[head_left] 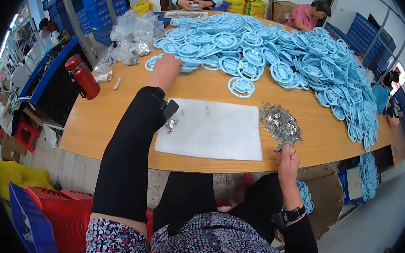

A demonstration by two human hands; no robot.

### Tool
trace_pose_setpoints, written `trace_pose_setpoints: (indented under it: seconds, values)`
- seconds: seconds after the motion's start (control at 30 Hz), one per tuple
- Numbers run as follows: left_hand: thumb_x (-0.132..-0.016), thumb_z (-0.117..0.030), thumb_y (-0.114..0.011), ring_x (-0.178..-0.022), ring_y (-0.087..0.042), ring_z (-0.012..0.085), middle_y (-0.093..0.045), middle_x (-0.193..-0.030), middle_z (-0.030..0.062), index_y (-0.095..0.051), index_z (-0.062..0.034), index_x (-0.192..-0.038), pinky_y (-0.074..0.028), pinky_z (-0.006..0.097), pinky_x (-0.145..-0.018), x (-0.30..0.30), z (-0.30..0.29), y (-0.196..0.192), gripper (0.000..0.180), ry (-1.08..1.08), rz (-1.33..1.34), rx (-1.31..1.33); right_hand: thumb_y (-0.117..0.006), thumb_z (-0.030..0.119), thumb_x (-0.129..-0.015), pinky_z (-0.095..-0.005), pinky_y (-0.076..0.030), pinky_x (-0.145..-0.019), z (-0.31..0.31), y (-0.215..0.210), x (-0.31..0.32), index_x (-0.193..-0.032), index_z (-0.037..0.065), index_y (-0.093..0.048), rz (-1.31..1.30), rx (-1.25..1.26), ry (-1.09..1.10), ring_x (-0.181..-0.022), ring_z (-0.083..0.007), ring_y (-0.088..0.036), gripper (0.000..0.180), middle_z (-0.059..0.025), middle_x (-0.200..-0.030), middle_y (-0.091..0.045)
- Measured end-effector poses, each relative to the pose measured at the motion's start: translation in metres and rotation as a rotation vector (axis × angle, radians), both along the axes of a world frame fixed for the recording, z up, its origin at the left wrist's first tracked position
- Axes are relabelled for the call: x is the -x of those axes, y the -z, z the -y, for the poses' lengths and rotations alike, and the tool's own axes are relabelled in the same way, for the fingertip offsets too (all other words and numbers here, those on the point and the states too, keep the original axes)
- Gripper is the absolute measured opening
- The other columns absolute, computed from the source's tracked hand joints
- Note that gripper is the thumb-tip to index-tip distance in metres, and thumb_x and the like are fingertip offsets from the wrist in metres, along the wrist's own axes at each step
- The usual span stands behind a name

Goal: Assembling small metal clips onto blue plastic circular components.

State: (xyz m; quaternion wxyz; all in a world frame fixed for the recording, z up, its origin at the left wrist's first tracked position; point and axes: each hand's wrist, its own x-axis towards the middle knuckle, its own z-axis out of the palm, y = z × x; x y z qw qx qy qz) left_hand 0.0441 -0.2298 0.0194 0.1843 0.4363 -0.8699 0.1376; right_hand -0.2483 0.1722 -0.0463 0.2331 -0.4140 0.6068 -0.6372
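Observation:
My left hand (166, 69) reaches over the table to the near left edge of a large heap of light-blue plastic oval frames (224, 40). It touches the frames there, but its fingertips are hidden, so its grip does not show. At the near edge of a pile of small shiny metal pieces (281, 123), my right hand (288, 163) has thumb and fingers pinched together. What lies between them is too small to make out. A white foam mat (212, 135) lies between my arms, with a few metal pieces (170, 125) on its left side.
A single blue frame (240, 87) lies just beyond the mat. Clear plastic bags (134, 30) and a red thermos (82, 77) stand at the left. Two people sit at the table's far side. Below the table are a red chair (63, 216) and a cardboard box (322, 198).

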Motion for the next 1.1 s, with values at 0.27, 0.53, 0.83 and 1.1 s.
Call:
trace_pose_setpoints:
  seconds: [0.27,0.53,0.83,1.1]
  values:
    - [-0.094,-0.028,-0.061,-0.084,-0.069,0.0303,-0.071,-0.087,0.011,-0.072,-0.006,-0.099,-0.054,0.043,-0.076,0.003,-0.021,-0.023,0.025,0.214,-0.467,-0.256,-0.048,0.03,-0.107,-0.0214,-0.025,-0.049,0.004,-0.018,-0.005,-0.09,0.0,-0.064,0.142,-0.079,-0.008,-0.052,-0.0019,-0.03,0.038,0.0079,-0.06,-0.037]
    - [-0.102,-0.034,-0.051,-0.071,-0.062,0.0131,-0.065,-0.077,0.0051,-0.062,-0.0037,-0.088,-0.051,0.031,-0.066,0.005,-0.182,-0.017,0.035,0.242,-1.0,-1.134,-0.054,0.023,-0.105,-0.0271,-0.037,-0.05,0.044,-0.059,-0.043,-0.092,-0.001,-0.065,-0.249,-0.175,-0.056,-0.055,-0.0068,-0.045,0.029,0.0058,-0.061,-0.051]
    - [-0.101,-0.025,-0.055,-0.081,-0.062,0.0069,-0.07,-0.087,0.0022,-0.071,-0.0006,-0.101,-0.051,0.026,-0.073,-0.009,-0.239,0.023,0.029,0.182,-1.073,-1.347,-0.071,0.028,-0.09,-0.0375,-0.041,-0.056,0.151,-0.09,-0.085,-0.087,0.001,-0.06,-0.66,-0.46,-0.344,-0.058,-0.0248,-0.052,0.029,-0.0134,-0.063,-0.054]
    - [-0.1,-0.026,-0.057,-0.077,-0.063,0.0069,-0.071,-0.086,0.0029,-0.072,-0.0001,-0.098,-0.052,0.025,-0.07,-0.02,-0.235,0.036,0.03,0.208,-1.265,-1.443,-0.074,0.025,-0.087,-0.0358,-0.036,-0.051,0.221,-0.08,-0.136,-0.079,0.001,-0.053,-0.878,-0.336,-0.672,-0.054,-0.0203,-0.039,0.033,-0.0079,-0.058,-0.045]
